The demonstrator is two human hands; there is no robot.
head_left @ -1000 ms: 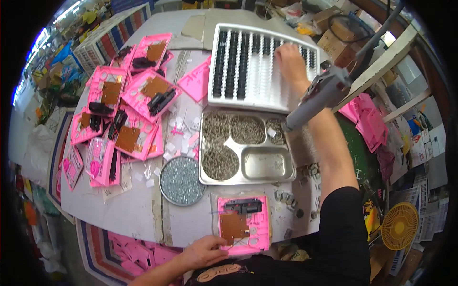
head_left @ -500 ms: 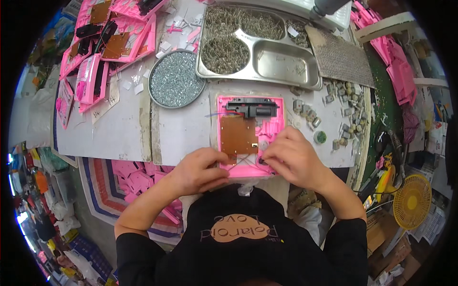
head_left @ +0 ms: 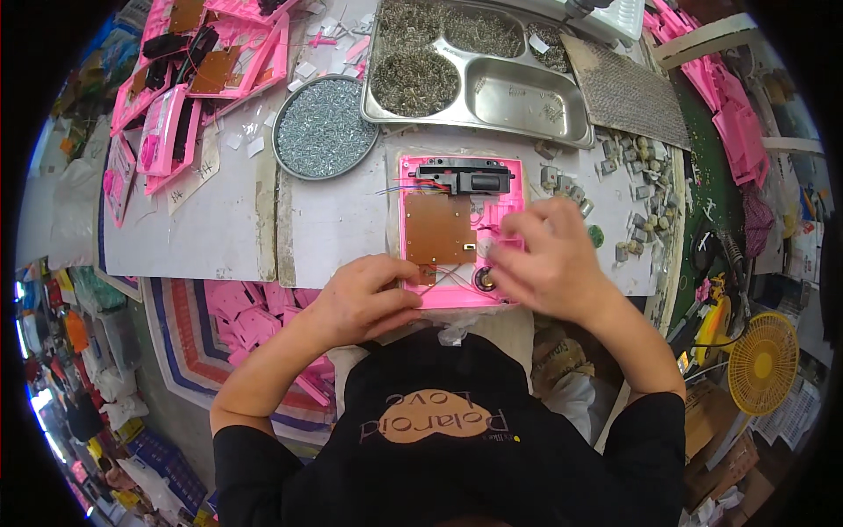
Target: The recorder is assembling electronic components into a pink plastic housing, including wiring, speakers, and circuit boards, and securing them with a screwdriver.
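Two hands work on a pink plastic panel (head_left: 461,230) lying on the desk (head_left: 211,228).
Left hand (head_left: 364,299) grips the panel's near left corner, fingers curled shut on its edge; right hand (head_left: 549,259) hovers over the right side, fingers loosely bent, pinching something too small to tell. A brown circuit board (head_left: 436,228) sits on the panel, below a round dish of screws (head_left: 325,127) and a metal tray (head_left: 518,92).
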